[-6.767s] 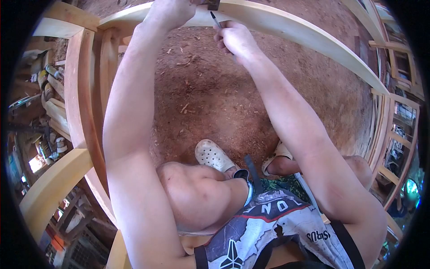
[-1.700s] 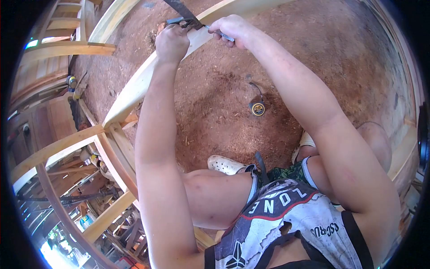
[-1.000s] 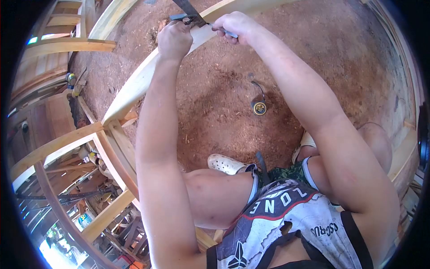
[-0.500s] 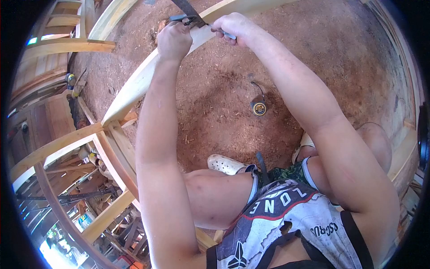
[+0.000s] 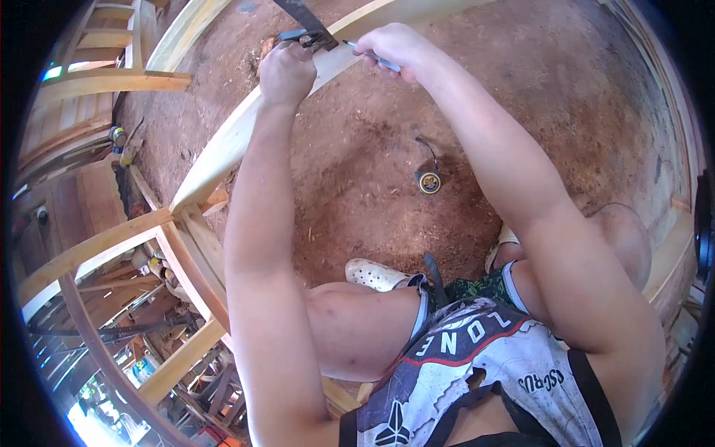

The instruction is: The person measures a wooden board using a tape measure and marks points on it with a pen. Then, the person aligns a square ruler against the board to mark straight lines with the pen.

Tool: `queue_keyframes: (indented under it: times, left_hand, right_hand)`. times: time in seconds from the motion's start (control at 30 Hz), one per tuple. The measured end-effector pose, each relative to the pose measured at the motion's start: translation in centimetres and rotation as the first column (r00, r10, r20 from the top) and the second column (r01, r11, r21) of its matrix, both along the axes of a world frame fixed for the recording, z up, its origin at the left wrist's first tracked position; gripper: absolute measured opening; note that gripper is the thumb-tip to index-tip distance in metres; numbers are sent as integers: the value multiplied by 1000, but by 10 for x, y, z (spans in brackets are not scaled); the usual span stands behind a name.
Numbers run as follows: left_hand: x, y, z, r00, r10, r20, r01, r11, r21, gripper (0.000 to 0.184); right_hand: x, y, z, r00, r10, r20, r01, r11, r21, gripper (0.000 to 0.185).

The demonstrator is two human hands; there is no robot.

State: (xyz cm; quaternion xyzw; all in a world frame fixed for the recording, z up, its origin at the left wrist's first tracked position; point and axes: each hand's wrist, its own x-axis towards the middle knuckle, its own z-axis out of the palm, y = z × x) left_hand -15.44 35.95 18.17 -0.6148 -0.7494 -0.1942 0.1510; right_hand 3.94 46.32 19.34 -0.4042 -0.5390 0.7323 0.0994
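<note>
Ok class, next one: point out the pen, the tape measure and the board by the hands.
Pen (image 5: pixel 388 65): head view, on its barrel, towards the back end.
Tape measure (image 5: pixel 429 182): head view, on its round face.
Board (image 5: pixel 333 65): head view, on its pale side.

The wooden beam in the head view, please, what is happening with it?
The person's left hand holds a dark-bladed, square-like tool against the pale wooden beam. The right hand holds a pen, its tip near that tool; whether it touches the wood is unclear. A tape measure lies on the dirt ground.

tape meas. (image 5: pixel 429 182) (blk/yellow) on flr (image 5: pixel 380 212)
</note>
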Motion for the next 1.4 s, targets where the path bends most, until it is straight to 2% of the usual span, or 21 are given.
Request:
queue_keyframes:
  times: [0.13, 0.2, 0.23, 0.3, 0.33, 0.4, 0.63, 0.9, 1.13, 1.23, 1.33, 1.4]
  left_hand:
    - [5, 2, 5, 1000, 18, 6, -17, 999, -50, 19]
    - [5, 4, 4, 999, -42, -20, 42, 999, 10, 18]
    - [5, 5, 3, 999, -43, -19, 43, 999, 5, 18]
    - [5, 6, 1, 998, -43, 34, 42, 999, 35, 25]
    - [4, 6, 1, 998, -44, 34, 43, 999, 30, 25]
    - [3, 7, 0, 998, -48, 33, 47, 998, 34, 25]
    - [4, 10, 1, 997, -76, 28, 75, 996, 38, 25]
    - [6, 10, 1, 998, -65, 4, 65, 997, 41, 25]
    - [5, 10, 0, 999, -36, 3, 36, 999, 6, 25]
    - [4, 11, 0, 998, -60, -1, 60, 998, 28, 24]
    - [7, 10, 4, 999, -45, -10, 45, 999, 5, 23]
    - [10, 9, 7, 1000, -26, -10, 26, 1000, -8, 25]
  right_hand:
    - [7, -3, -33, 998, 11, 61, -16, 996, 88, 15]
    - [-1, 1, -61, 983, 39, 180, -62, 990, 125, 15]
    - [-1, 0, -61, 983, 39, 180, -61, 991, 120, 15]
    - [-1, -4, -62, 969, 64, 238, -127, 958, 257, 18]
    - [-2, -7, -62, 969, 65, 238, -126, 959, 252, 18]
    - [-4, -10, -60, 962, 42, 271, -169, 871, 462, 36]
    - [-13, -5, -63, 968, 72, 241, -195, 819, 540, 39]
    - [-13, -6, -55, 966, 63, 249, -189, 830, 524, 38]
    - [-21, -1, -67, 965, 42, 260, -182, 821, 541, 38]
    - [-24, 2, -71, 975, 11, 222, -146, 784, 603, 29]
    - [-30, 6, -85, 972, 3, 233, -145, 793, 591, 32]
    - [-32, 9, -98, 984, 53, 172, -173, 527, 832, 35]
